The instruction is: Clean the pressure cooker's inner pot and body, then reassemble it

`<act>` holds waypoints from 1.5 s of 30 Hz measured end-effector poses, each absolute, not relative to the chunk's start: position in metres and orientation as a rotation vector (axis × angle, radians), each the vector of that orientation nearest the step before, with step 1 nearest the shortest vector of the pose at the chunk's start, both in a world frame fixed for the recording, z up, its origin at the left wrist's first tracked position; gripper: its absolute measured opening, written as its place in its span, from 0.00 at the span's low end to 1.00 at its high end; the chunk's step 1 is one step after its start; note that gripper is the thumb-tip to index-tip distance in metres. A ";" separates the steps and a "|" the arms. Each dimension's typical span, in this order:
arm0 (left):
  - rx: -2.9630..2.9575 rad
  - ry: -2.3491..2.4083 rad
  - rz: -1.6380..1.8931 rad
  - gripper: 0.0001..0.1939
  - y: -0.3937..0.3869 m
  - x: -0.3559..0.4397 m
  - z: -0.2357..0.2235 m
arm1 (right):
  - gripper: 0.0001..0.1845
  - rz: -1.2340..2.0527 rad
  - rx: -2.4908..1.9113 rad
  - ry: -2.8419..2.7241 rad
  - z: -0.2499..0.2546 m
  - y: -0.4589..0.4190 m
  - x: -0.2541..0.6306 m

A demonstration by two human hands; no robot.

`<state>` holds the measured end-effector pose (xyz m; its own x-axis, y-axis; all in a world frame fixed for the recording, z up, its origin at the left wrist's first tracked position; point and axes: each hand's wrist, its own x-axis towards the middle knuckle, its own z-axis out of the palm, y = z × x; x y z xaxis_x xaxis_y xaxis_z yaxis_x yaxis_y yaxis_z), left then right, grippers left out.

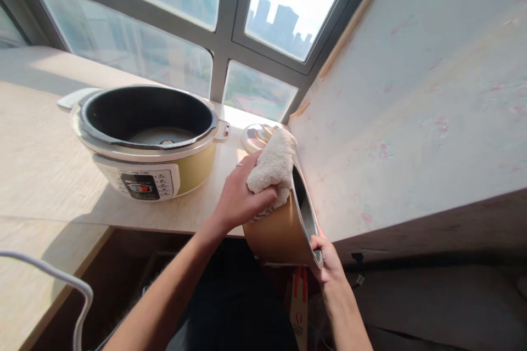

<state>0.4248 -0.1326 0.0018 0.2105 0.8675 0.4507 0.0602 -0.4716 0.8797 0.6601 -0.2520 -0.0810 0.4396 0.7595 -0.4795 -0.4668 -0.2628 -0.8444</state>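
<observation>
1. Head view, item one: inner pot (280,230), tan outside, grey metal inside, tipped on its side with the mouth facing right toward the wall (411,93). It hangs in the air just past the front edge of the wooden counter (37,164), held between both my hands.
2. Left hand (241,194): fingers curled shut over a cream terry cloth (274,167), pressing it against the pot's outer wall near the rim. A ring shows on one finger.
3. Right hand (329,255): fingers hooked closed around the lower rim, thumb outside, the rest hidden behind the lip.
4. Handling note, my judgement: the pot looks stiff, thin-walled and fairly light; the glossy outside is likely slippery, so the rim is the surest hold. The cloth is soft and bunches freely.
5. Pot contents: as far as the visible inside shows, nothing in it.
6. Electric pressure cooker base (148,142): sits on the counter well to the left, lid off, control panel facing me. Its dark cavity holds no pot; the heating plate shows at the bottom.
7. Cooker lid (257,136): lies on the counter behind the cloth, partly hidden.
8. White cord (78,290): loops at lower left.
9. Window (222,27): behind the counter.
</observation>
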 end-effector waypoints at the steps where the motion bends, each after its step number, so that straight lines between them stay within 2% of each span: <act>1: 1.694 0.891 1.324 0.34 -0.130 0.427 0.000 | 0.49 1.185 -1.417 -0.276 -0.079 -0.249 0.663; 4: 1.578 1.014 1.413 0.34 -0.132 0.437 -0.015 | 0.49 1.177 -1.462 -0.274 -0.071 -0.238 0.669; 10: 1.128 1.220 1.701 0.30 -0.163 0.459 -0.061 | 0.32 1.142 -1.542 -0.437 -0.055 -0.210 0.681; 16: 0.872 1.257 1.693 0.30 -0.166 0.459 -0.088 | 0.28 1.108 -1.552 -0.614 -0.049 -0.182 0.687; 19: 0.814 1.270 1.686 0.31 -0.165 0.458 -0.095 | 0.28 1.121 -1.563 -0.687 -0.050 -0.170 0.688; 26: 0.696 1.323 1.730 0.34 -0.168 0.459 -0.109 | 0.36 1.158 -1.557 -0.778 -0.055 -0.147 0.685; 32: 0.690 1.330 1.737 0.34 -0.163 0.458 -0.114 | 0.32 1.146 -1.581 -0.797 -0.057 -0.140 0.684; 45: 0.671 1.354 1.741 0.33 -0.162 0.464 -0.128 | 0.33 1.152 -1.596 -0.825 -0.058 -0.130 0.688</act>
